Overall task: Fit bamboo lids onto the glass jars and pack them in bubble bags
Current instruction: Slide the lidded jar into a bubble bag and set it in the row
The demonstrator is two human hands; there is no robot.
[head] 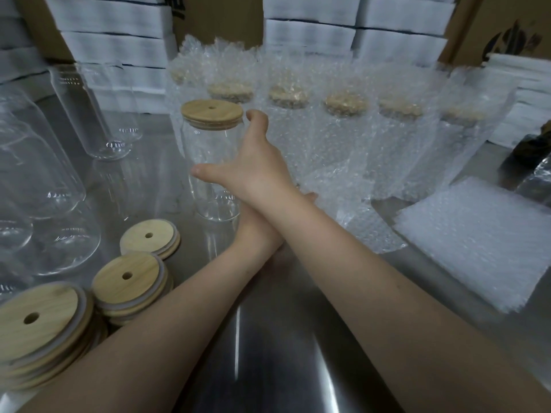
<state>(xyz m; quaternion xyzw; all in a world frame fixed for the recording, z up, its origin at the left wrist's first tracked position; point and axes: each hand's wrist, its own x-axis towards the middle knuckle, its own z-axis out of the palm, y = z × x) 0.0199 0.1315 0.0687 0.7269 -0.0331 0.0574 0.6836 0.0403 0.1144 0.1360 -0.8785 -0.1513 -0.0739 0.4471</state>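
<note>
A packing workshop: cartons [220,22], foam stacks [113,46], bagged jars [346,129] on steel table [283,338].

Shiny steel surface [283,338] streaked with reflected light; behind it, white stacks [113,46] between brown cardboard boxes [501,22].

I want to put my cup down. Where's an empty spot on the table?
Bare steel table near you, between the lid stacks and flat bubble bags, in front of the lidded jar. Crowded: empty jars left, bagged jars behind.
</note>
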